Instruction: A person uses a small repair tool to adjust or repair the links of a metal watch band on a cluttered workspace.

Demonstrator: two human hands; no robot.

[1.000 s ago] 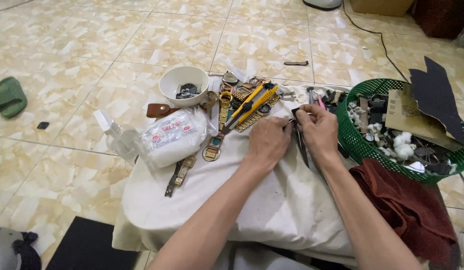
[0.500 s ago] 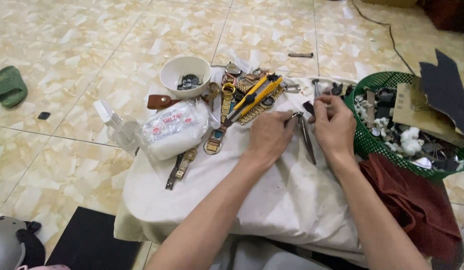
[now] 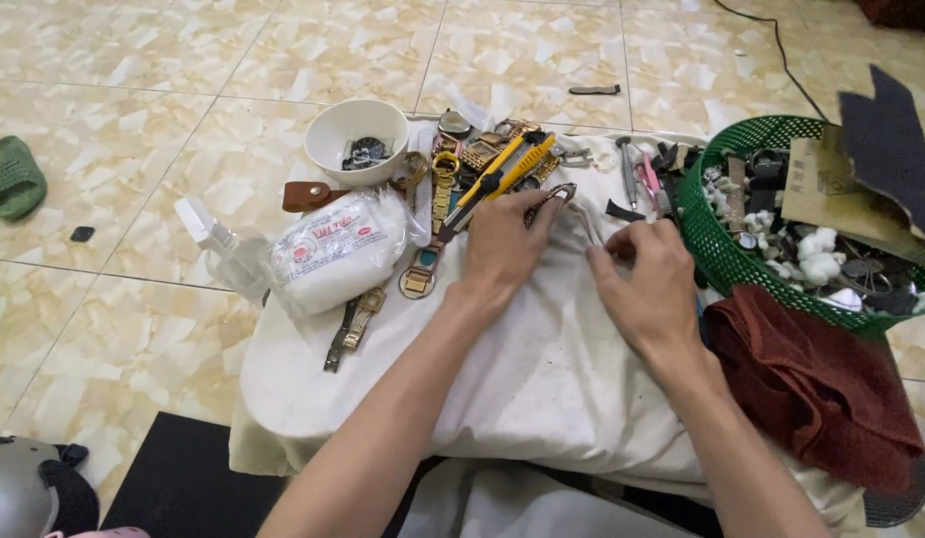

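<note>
My left hand rests on a white cloth, its fingers closed on one end of a thin metal watch band. The band curves down toward my right hand, whose thumb and forefinger pinch at its other end. Just beyond my left hand lie a yellow utility knife and a heap of gold-coloured watches and bands. Another watch lies left of my left wrist.
A white bowl of small dark parts stands at the back. A bag of cotton, a spray bottle and a watch strap lie left. A green mesh basket of odds stands right, above a dark red cloth.
My hands have drawn slightly apart, and the metal band now shows between them. The dark tool that lay between them is no longer visible.
</note>
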